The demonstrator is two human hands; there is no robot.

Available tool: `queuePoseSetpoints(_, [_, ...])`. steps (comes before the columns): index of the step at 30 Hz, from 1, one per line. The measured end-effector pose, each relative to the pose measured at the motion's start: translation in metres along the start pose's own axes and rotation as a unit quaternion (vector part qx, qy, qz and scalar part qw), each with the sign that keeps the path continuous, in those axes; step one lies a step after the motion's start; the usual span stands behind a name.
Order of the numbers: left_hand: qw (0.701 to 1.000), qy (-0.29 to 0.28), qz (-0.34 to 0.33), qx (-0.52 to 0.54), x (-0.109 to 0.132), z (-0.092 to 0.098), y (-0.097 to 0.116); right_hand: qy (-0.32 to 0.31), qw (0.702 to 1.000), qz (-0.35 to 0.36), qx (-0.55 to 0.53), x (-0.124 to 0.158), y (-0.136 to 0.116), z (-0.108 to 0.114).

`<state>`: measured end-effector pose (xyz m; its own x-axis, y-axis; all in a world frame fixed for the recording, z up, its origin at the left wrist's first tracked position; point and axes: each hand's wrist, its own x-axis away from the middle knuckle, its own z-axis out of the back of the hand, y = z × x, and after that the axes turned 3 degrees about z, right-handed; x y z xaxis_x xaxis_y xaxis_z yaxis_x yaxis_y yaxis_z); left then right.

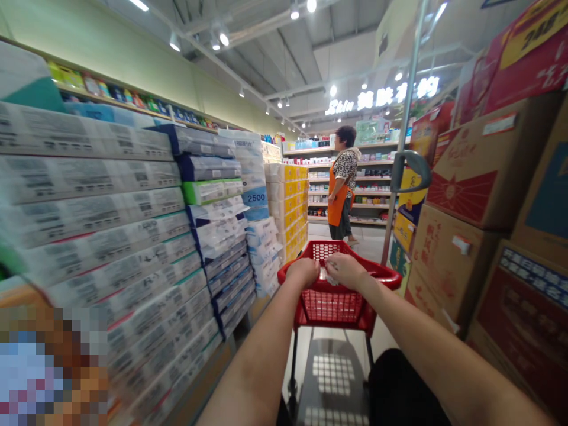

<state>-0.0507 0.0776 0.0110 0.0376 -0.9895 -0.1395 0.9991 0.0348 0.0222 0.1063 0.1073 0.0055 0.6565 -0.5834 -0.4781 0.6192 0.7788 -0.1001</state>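
A red plastic shopping cart (335,307) with a lattice basket stands straight in front of me. My left hand (304,272) is closed on the near handle bar, a little left of its middle. Close beside it, my right hand (344,270) is curled over the same bar, its fingers pointing toward the left one. Something small and whitish shows between the two hands, too small to name. The basket's inside is mostly hidden behind my hands.
Stacked tissue packs (110,236) line the left side, with yellow-and-white packs (288,207) farther on. Cardboard cartons (461,260) and a metal post with a grey loop handle (412,171) border the right. A person in an orange apron (339,195) stands ahead by shelves (373,177).
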Motion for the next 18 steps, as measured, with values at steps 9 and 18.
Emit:
queuePoseSetpoints(9, [0.999,0.004,-0.038,-0.023,0.001,0.000,-0.002,0.018,0.998,0.055,-0.003,0.007,-0.002,0.000])
queuePoseSetpoints(18, [1.000,0.008,-0.025,-0.011,0.006,0.005,0.009,0.026,0.998,0.012,-0.060,0.021,0.018,0.014])
